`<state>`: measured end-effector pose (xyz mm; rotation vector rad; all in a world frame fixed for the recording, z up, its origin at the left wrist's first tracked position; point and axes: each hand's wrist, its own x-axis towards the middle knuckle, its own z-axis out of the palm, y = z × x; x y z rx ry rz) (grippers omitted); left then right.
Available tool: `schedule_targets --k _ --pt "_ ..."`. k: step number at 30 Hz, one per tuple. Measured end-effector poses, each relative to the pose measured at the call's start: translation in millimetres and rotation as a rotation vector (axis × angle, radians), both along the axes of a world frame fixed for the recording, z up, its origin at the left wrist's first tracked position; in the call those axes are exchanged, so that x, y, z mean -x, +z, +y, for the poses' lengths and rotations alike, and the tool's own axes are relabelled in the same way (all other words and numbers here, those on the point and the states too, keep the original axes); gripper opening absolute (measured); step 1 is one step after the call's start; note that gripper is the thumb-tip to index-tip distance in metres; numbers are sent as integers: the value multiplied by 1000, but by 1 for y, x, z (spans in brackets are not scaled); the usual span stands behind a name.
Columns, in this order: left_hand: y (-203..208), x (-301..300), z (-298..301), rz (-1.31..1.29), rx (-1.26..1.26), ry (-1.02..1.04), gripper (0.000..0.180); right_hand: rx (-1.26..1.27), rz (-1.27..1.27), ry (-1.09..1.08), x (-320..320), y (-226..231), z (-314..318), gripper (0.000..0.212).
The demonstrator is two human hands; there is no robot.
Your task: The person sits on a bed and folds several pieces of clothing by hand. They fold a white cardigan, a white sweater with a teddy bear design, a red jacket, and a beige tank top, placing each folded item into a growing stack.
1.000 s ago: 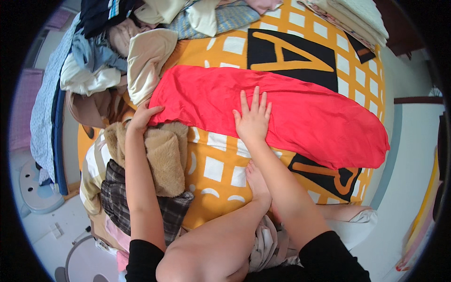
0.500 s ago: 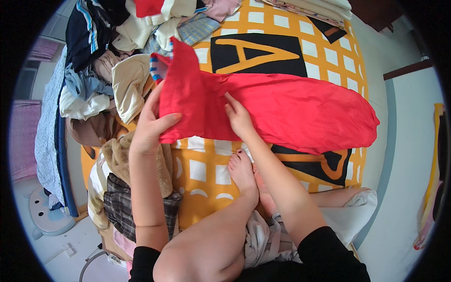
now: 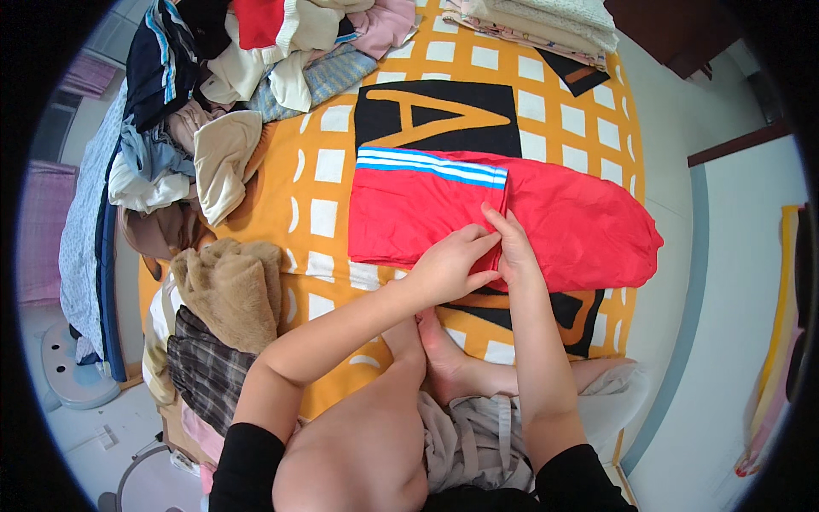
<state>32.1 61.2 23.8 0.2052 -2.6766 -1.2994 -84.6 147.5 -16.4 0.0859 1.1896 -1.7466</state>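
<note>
A red garment (image 3: pixel 589 226) lies across the bed in front of me, its left part doubled over toward the right. Blue and white stripes run along the far edge of the folded-over flap (image 3: pixel 409 213). My left hand (image 3: pixel 452 264) reaches across and pinches the flap's right edge, thumb apart on the near side. Beside it, touching, my right hand (image 3: pixel 516 252) has its thumb on top of that edge; its other fingers are partly hidden by the cloth and the left hand.
Piled clothes (image 3: pixel 299 77) cover the far left of the bed. A brown fleece item (image 3: pixel 230 290) and a dark plaid garment (image 3: pixel 209 367) lie near left. Folded light-coloured textiles (image 3: pixel 537 26) sit at the far right. My bare legs rest on the orange-and-white checked bedspread (image 3: pixel 324 175).
My left hand has moved right, bringing the garment's left end over onto the rest, so the stripes now show along the top. My right hand has turned at the fold's edge.
</note>
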Motion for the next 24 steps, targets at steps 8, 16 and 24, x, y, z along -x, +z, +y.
schedule_targets --k 8,16,24 --pt "-45 -67 -14 -546 -1463 337 36 -82 123 116 26 -10 -5 33" --pt "-71 -67 -2 222 -2048 425 64 92 -48 110 27 35 -6 35" --pt "-76 -63 -25 660 -2011 595 66 37 38 145 40 37 6 35"
